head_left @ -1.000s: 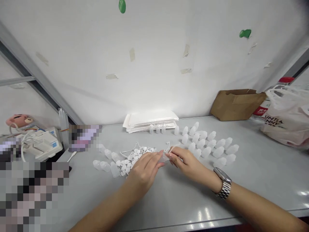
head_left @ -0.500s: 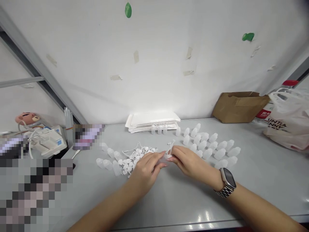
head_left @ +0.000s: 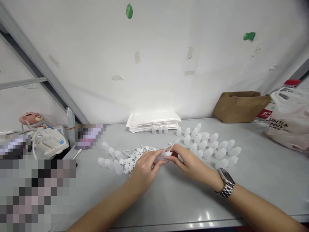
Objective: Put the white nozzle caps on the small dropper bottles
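My left hand (head_left: 147, 164) is closed around a small translucent plastic bottle (head_left: 159, 157), held on its side above the table. The fingers of my right hand (head_left: 182, 158) pinch a white cap (head_left: 168, 154) at the bottle's neck, from which a thin white strap sticks up. Whether the cap is fully seated I cannot tell. Just left of the bottle lies a heap of white caps (head_left: 130, 162) with straps. Loose translucent bottles (head_left: 109, 164) rest beyond the heap on the left. Many more bottles (head_left: 204, 145) lie to the right, behind my right hand.
A stack of white sheets (head_left: 154, 119) sits by the wall, with 3 capped bottles (head_left: 160, 129) upright before it. A cardboard box (head_left: 241, 108) and a plastic bag (head_left: 289, 120) stand at the right. Left are a power strip (head_left: 54, 141), cables and a pink bear-like figure (head_left: 31, 118).
My right fingers have shifted slightly round the cap, and its strap now leans further right. More of the bottle and cap shows between my hands. The view has moved a little.
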A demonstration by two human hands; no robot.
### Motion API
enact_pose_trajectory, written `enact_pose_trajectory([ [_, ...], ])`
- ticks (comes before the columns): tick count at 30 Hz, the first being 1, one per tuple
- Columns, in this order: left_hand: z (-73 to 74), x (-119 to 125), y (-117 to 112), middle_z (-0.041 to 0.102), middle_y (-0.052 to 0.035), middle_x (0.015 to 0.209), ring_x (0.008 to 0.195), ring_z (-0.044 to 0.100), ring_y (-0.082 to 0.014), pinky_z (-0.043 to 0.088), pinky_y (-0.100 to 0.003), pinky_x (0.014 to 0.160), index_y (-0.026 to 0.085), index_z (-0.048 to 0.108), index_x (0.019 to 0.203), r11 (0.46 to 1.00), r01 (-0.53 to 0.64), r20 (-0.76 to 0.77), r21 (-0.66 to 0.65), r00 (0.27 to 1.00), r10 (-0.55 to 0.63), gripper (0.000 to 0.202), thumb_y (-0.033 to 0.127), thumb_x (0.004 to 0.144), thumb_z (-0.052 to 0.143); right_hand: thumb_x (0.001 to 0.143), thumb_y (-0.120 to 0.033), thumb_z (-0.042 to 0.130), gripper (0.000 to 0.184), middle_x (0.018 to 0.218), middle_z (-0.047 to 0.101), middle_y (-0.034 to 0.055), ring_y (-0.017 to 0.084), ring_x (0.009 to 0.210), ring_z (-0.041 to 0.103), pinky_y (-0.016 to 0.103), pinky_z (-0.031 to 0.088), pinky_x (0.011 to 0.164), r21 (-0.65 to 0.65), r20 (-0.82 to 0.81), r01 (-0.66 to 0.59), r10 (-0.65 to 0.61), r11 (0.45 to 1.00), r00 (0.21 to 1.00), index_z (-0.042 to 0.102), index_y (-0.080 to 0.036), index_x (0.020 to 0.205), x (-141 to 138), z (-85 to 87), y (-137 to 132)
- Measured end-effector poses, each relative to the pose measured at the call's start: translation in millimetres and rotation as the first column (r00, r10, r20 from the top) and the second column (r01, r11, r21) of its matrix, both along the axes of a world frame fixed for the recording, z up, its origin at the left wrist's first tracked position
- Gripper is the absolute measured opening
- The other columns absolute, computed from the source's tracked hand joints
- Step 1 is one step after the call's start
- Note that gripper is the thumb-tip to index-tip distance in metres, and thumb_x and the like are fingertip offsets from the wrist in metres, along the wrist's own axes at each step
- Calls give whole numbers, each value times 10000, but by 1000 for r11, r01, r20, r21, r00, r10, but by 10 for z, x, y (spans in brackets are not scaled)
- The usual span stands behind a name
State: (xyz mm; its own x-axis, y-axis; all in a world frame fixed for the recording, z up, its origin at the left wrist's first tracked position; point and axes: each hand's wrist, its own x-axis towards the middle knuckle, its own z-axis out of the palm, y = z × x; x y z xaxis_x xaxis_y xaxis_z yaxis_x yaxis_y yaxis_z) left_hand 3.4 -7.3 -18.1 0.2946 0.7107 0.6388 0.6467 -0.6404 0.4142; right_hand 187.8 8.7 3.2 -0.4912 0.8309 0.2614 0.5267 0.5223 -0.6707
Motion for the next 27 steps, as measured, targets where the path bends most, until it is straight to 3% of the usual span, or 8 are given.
enact_pose_trajectory([
  [3,-5,-20,-8,685,-41,891,788,639,-165,531,-309,718,227,484,1191,999,-19,-29,-33,999,19,343,277,852,503,911,-246,381,124,768,559,30,138,639,486,266,402,579,38,10,-58,58,998,998,476,-189,856,8,-19,5],
  [5,-17,-33,-8,677,-35,880,790,634,-160,528,-307,728,233,423,1247,1000,6,-70,31,998,-3,381,240,869,474,918,-272,363,174,709,530,8,129,602,457,255,384,551,-1,8,-71,71,998,997,452,-193,792,-1,-25,6],
  [10,-26,-36,-1,663,-32,860,771,619,-155,516,-302,750,218,380,1276,976,65,-156,207,987,-33,423,180,866,477,931,-411,293,343,550,437,-46,102,507,419,235,369,524,-301,-163,-131,85,945,983,394,-202,680,-48,5,-8],
  [14,1,-14,0,665,-37,845,779,625,-161,523,-293,723,214,418,1242,993,-7,-98,122,995,19,381,246,867,482,886,-473,383,362,566,470,-33,103,526,448,243,377,541,-379,-239,-59,-36,924,970,456,-186,678,-54,36,15],
  [19,-22,-8,-7,663,-47,904,830,619,-166,510,-311,768,218,379,1279,1000,-6,-71,19,997,8,418,263,873,465,849,-442,474,289,546,466,-52,93,481,432,242,373,517,-408,-408,40,-221,912,886,562,-173,906,8,49,108],
  [24,-10,-33,13,654,-51,891,802,603,-161,497,-312,774,202,388,1273,1000,-11,-57,13,998,11,417,253,869,476,797,-395,572,245,555,507,-38,74,484,435,238,359,517,-465,-540,-8,-276,885,795,623,-157,770,78,57,176],
  [27,11,-59,43,647,-46,907,786,601,-154,493,-305,770,206,410,1256,997,-75,-10,-22,997,75,405,256,862,488,756,-369,625,204,646,579,-10,88,563,503,253,408,591,-490,-558,-65,-255,869,790,651,-167,774,91,94,177],
])
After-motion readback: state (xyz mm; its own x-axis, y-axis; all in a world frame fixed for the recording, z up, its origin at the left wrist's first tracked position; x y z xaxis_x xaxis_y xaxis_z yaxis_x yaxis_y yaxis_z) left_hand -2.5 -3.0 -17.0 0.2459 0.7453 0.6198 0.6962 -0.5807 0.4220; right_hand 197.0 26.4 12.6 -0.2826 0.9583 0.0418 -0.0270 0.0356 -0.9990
